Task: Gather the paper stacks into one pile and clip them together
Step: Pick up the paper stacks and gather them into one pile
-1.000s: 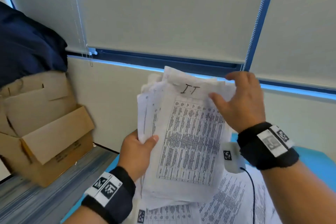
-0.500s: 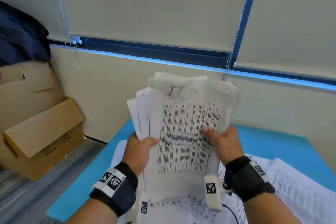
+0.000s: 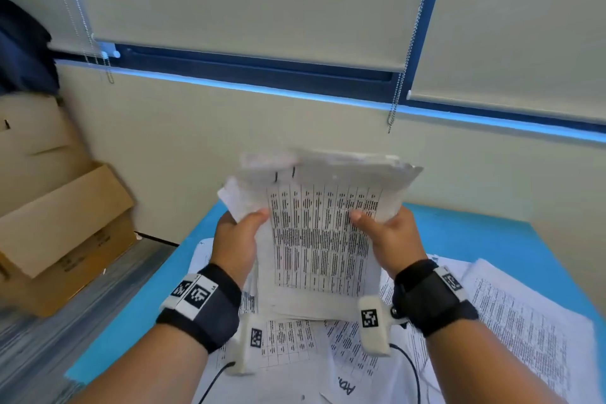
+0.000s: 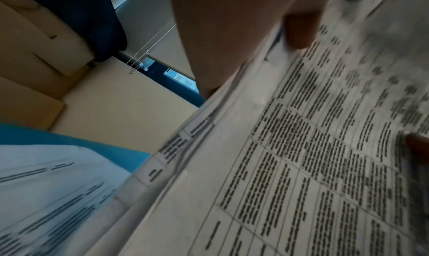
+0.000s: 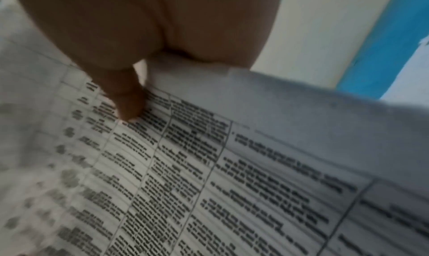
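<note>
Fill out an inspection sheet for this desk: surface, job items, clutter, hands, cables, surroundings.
Surface: blue table, largely covered with paper near the person.
Job's things: held paper stack upright above the table, its edges uneven; loose printed sheets still lying flat on the table; no clip seen.
Clutter: nothing seen on the table besides paper.
Hands: left hand grips the stack's left edge, right hand grips its right edge, thumbs on the front page.
Cables: black cables run from the wrist cameras over the sheets.
Surroundings: open cardboard box on the floor to the left; roller blinds with bead chains behind.
</note>
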A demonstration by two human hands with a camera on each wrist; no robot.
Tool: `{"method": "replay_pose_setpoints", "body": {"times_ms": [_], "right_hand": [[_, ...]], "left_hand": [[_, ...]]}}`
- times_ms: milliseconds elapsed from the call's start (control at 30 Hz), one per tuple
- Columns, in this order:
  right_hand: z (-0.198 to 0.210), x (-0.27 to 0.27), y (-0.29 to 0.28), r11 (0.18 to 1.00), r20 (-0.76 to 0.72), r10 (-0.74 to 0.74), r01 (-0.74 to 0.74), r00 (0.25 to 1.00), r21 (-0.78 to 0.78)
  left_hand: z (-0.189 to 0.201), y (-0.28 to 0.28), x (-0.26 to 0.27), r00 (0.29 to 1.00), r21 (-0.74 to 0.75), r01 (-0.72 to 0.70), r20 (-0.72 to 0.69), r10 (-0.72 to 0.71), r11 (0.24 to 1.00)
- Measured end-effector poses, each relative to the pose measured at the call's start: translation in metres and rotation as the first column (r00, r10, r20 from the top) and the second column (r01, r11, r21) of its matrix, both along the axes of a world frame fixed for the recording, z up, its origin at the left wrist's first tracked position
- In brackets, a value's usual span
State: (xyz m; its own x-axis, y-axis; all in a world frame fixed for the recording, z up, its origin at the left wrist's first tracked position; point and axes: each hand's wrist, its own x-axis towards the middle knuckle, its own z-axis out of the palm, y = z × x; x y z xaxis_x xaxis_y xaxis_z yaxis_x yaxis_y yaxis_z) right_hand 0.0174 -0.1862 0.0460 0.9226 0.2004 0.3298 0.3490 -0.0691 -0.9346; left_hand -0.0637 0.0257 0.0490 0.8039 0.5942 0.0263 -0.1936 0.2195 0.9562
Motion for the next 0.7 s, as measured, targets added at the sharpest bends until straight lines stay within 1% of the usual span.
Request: {"method": "replay_pose_setpoints", "body": {"times_ms": [67, 100, 133, 167, 200, 233, 267, 300, 333, 367, 400, 433, 500, 567, 600, 633, 700], "right_hand": [[0.008, 0.004, 0.000, 0.996, 0.029, -0.070, 0.068, 0.997, 0.053], [0.011, 0.008, -0.001, 0.989, 0.021, -0.107, 0.104, 0.994, 0.109], [0.014, 0.012, -0.002, 0.973, -0.008, -0.139, 0.139, 0.990, 0.184], [0.017, 0.014, -0.003, 0.944, -0.062, -0.142, 0.154, 0.988, 0.290], [0.019, 0.017, -0.006, 0.892, -0.131, -0.121, 0.166, 0.984, 0.420], [0.021, 0.019, -0.008, 0.829, -0.194, -0.069, 0.165, 0.978, 0.535], [0.022, 0.021, -0.010, 0.769, -0.244, -0.009, 0.163, 0.970, 0.619], [0.021, 0.024, -0.011, 0.725, -0.280, 0.033, 0.170, 0.959, 0.668], [0.020, 0.025, -0.009, 0.680, -0.307, 0.072, 0.178, 0.949, 0.711], [0.017, 0.026, -0.007, 0.638, -0.322, 0.107, 0.184, 0.941, 0.748], [0.014, 0.027, -0.004, 0.604, -0.341, 0.137, 0.194, 0.930, 0.773], [0.010, 0.025, 0.002, 0.586, -0.354, 0.168, 0.196, 0.920, 0.787], [-0.001, 0.022, 0.012, 0.577, -0.393, 0.231, 0.200, 0.890, 0.792], [-0.015, 0.018, 0.017, 0.603, -0.391, 0.320, 0.133, 0.863, 0.786], [-0.021, 0.016, 0.015, 0.618, -0.381, 0.355, 0.091, 0.854, 0.781], [-0.026, 0.016, 0.011, 0.643, -0.379, 0.354, 0.072, 0.855, 0.763], [-0.035, 0.019, -0.007, 0.703, -0.395, 0.298, 0.080, 0.869, 0.707]], "left_hand": [[0.013, 0.002, 0.009, 0.998, 0.080, 0.023, 0.062, -0.028, 0.997], [0.018, 0.005, 0.013, 0.996, 0.117, 0.015, 0.089, -0.026, 0.993], [0.021, 0.010, 0.016, 0.995, 0.162, -0.014, 0.099, -0.002, 0.987], [0.020, 0.017, 0.016, 0.996, 0.215, -0.062, 0.080, 0.046, 0.975], [0.016, 0.024, 0.014, 0.994, 0.254, -0.109, 0.036, 0.103, 0.961], [0.008, 0.032, 0.010, 0.987, 0.261, -0.150, -0.017, 0.160, 0.954], [-0.001, 0.037, 0.004, 0.982, 0.222, -0.165, -0.058, 0.182, 0.961], [-0.011, 0.040, -0.003, 0.986, 0.145, -0.127, -0.089, 0.140, 0.981], [-0.020, 0.037, -0.009, 0.995, 0.060, -0.030, -0.089, 0.035, 0.998], [-0.029, 0.032, -0.013, 0.993, -0.019, 0.095, -0.072, -0.096, 0.995], [-0.035, 0.025, -0.014, 0.978, -0.086, 0.199, -0.048, -0.203, 0.976], [-0.039, 0.017, -0.013, 0.968, -0.152, 0.241, -0.029, -0.248, 0.959], [-0.039, 0.006, -0.011, 0.975, -0.279, 0.206, -0.019, -0.220, 0.938], [-0.033, 0.013, -0.008, 0.991, -0.313, 0.125, -0.005, -0.133, 0.941], [-0.029, 0.021, -0.008, 0.995, -0.294, 0.094, -0.009, -0.101, 0.951], [-0.026, 0.030, -0.008, 0.997, -0.250, 0.072, -0.017, -0.079, 0.965], [-0.019, 0.047, -0.012, 0.999, -0.139, 0.022, -0.034, -0.027, 0.990]]}}
